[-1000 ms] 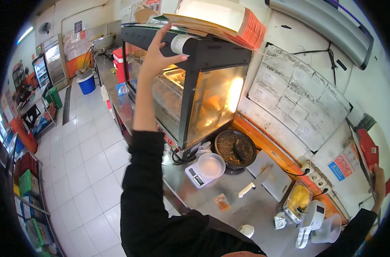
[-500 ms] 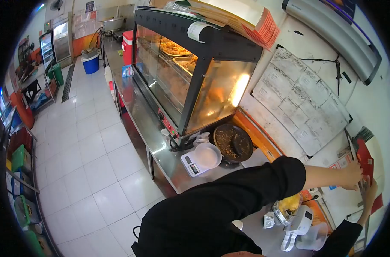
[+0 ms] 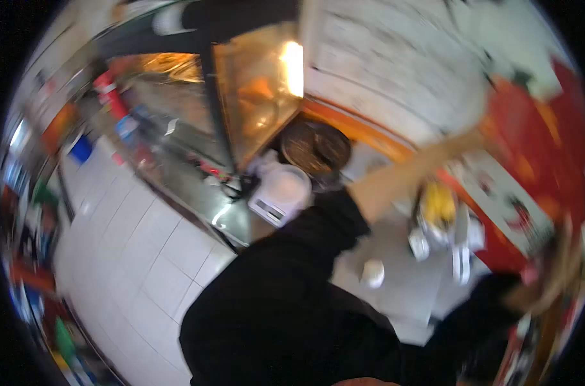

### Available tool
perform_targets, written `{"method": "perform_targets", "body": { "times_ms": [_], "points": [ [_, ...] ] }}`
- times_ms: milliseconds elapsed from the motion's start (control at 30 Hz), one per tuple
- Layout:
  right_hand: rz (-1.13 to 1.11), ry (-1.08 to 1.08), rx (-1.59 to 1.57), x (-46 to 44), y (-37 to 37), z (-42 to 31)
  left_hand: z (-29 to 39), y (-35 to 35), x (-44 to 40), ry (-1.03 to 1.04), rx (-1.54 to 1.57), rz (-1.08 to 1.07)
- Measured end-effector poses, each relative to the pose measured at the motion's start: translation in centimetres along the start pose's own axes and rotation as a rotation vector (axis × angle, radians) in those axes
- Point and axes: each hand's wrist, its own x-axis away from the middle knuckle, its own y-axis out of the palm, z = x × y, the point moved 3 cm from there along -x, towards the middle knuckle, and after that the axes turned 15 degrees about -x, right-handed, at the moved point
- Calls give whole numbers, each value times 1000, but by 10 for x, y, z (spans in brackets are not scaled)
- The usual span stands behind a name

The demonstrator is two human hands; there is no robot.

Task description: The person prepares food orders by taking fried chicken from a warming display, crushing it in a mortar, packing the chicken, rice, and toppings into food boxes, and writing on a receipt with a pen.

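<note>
A large red printed cardboard piece (image 3: pixel 530 141), with a white panel bearing a picture, spans the right side, blurred by motion. My left hand (image 3: pixel 484 132) is at its upper left edge, closed on it, the fingers smeared. Near its lower right end is my right hand (image 3: pixel 556 276), so blurred that its grip cannot be made out. Left of my left forearm, a white bowl (image 3: pixel 289 185) rests on a kitchen scale (image 3: pixel 266 209). A dark round pan or mortar (image 3: pixel 315 148) sits behind them.
A lit glass food warmer (image 3: pixel 260 90) stands on the steel counter (image 3: pixel 395 283) at the left. A tray of yellow food (image 3: pixel 438 204), a foil-like packet (image 3: pixel 418 244) and a small white lump (image 3: pixel 373 273) lie on the counter. A whiteboard (image 3: pixel 382 64) hangs behind.
My left hand has gone from the warmer's top to the red cardboard at the right. The cardboard has come forward from the wall and shows larger. The view has turned rightward.
</note>
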Motion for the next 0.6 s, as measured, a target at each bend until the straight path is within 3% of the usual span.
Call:
{"method": "perform_targets", "body": {
  "times_ms": [67,100,133,267,333,400,467,600],
  "points": [
    [-36,149,-55,44,54,16,-7,-34,55,-148,350,8],
    [-102,199,126,79,106,4,-11,-53,86,-220,486,34],
    [-250,82,291,75,93,42,-18,-66,113,-271,603,59],
    [-1038,789,-527,129,111,108,-50,-102,228,-482,842,267],
    [-873,898,119,176,75,186,-57,-117,283,-565,897,337],
    [-839,615,1041,270,-27,318,-59,-126,328,-637,930,372],
    [-686,699,1295,342,-43,314,-59,-132,364,-689,961,388],
    [-760,779,1186,365,-31,310,-63,-136,395,-741,1053,325]
  ]
}}
